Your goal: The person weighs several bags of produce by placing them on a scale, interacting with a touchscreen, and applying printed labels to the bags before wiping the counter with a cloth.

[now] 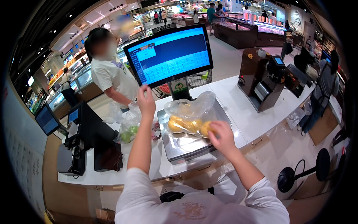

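My left hand (146,100) is raised at the lower left corner of a touchscreen monitor (170,54), holding nothing; I cannot tell whether a fingertip touches the glass. A clear plastic bag (193,107) of yellow fruit (177,124) lies on the steel plate of a weighing scale (181,148). The thumb and fingers of my right hand (222,137) close around a fruit at the bag's right end. Left of the scale, on the counter, is another clear bag with green produce (128,134). A red item (156,131) beside it is partly hidden behind my left forearm.
Across the white counter (235,92) stands a person (114,75) with an arm near the bags. Black label-printing machines (84,131) occupy the left end. A brown machine with a film roll (261,89) is at the right. A shopping cart (200,79) shows behind the monitor.
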{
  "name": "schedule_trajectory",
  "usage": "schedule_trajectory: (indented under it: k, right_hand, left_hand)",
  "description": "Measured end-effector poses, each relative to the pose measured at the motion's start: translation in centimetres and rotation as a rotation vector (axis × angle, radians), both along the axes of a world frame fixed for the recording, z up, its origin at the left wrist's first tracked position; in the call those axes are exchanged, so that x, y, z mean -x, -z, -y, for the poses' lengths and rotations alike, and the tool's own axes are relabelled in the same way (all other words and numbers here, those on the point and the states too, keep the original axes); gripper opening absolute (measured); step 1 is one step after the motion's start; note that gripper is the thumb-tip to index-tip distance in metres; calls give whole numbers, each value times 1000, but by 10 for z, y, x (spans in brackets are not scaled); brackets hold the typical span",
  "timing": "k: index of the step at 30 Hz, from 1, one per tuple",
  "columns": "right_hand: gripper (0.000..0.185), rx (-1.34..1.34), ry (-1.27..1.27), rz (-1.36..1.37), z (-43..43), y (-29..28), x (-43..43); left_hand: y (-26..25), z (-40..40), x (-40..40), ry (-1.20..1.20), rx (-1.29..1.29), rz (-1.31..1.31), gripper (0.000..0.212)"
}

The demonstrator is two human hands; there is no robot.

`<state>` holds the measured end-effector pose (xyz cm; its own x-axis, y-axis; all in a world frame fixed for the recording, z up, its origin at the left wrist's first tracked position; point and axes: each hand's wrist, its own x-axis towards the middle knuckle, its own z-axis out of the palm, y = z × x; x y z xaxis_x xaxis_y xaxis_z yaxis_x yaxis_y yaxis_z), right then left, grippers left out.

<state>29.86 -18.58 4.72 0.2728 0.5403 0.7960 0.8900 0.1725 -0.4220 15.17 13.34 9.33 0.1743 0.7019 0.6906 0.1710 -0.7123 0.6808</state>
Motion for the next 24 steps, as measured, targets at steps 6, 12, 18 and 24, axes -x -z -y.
schedule_trajectory:
  k: [6,12,18,24]
  right_hand:
    - [60,101,110,-366,-28,-18,-19]
    - [57,226,5,-461,-77,-4,-39]
    - [33,428,-347,-695,-102,-40,-27]
    - [35,466,-189,-69,-81,-56,-25]
  left_hand:
    - [84,43,13,331,111,-474,73]
    - [44,71,-42,513,-69,-809,87]
    - [35,85,-70,898,49,-678,58]
    - [70,70,-94,1178,456,-41,29]
